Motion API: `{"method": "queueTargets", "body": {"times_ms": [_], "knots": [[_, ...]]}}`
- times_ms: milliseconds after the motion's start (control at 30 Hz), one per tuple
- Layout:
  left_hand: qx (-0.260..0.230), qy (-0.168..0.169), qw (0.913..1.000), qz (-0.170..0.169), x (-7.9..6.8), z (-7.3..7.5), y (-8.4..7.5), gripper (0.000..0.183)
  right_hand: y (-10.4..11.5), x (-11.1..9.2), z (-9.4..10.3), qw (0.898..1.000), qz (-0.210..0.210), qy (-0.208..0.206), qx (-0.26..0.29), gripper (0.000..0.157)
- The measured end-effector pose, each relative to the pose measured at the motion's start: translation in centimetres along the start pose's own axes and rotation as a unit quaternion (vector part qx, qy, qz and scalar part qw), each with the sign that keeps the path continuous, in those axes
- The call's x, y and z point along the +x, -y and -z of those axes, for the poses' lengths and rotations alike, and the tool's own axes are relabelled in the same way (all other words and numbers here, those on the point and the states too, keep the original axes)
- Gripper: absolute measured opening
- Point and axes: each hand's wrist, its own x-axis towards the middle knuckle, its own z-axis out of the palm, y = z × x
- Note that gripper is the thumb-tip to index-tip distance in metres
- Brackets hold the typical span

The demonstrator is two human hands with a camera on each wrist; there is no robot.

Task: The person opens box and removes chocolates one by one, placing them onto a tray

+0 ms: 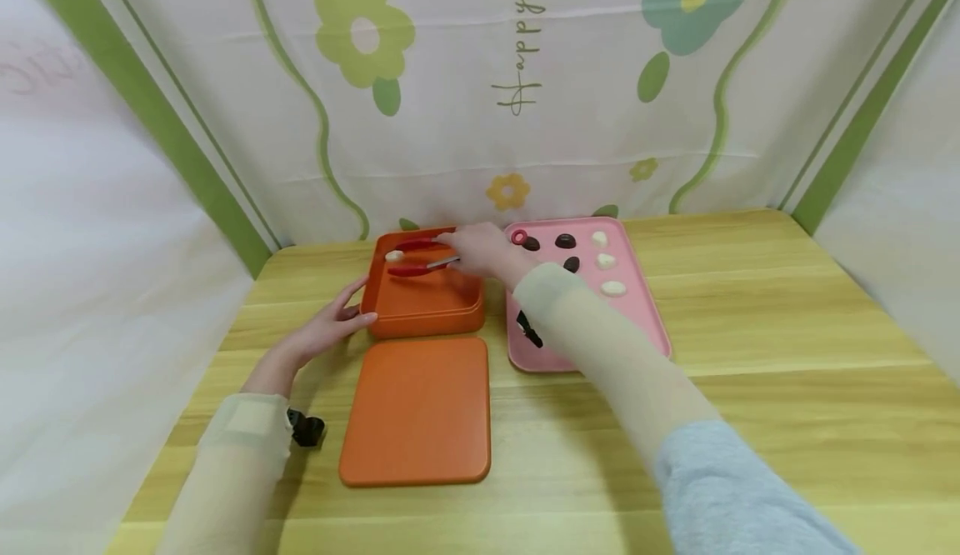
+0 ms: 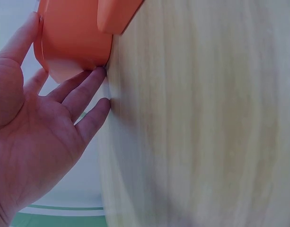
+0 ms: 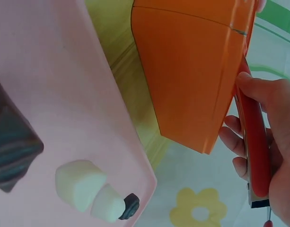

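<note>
My right hand (image 1: 483, 251) holds red-and-metal tongs (image 1: 411, 272) over an open orange box (image 1: 427, 323). The tongs' red tips are spread apart inside it, and a small white piece (image 1: 393, 256) lies by them near the far left corner. In the right wrist view, thumb and fingers curl around the red handle (image 3: 258, 151). Against the box's left side rests my left hand (image 1: 330, 330), its thumb at the front left corner. The left wrist view shows its fingers (image 2: 85, 92) fairly straight, touching the box wall (image 2: 74, 33).
Right of the box stands a pink tray (image 1: 637, 322) with several white pieces (image 1: 612, 288) and dark pieces (image 1: 565, 241), partly hidden by my right arm. A flat orange lid (image 1: 416, 413) lies on the wooden table (image 1: 787, 422) before the box. A patterned cloth (image 1: 450, 138) hangs behind.
</note>
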Motion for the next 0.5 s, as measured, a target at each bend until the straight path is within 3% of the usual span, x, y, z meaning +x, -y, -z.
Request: {"method": "queueTargets", "body": {"times_ms": [500], "knots": [[0.0, 0.002, 1.0, 0.005, -0.1, 0.1, 0.1, 0.082, 0.5, 1.3, -0.6, 0.999, -0.028, 0.019, -0.012, 0.049]]}}
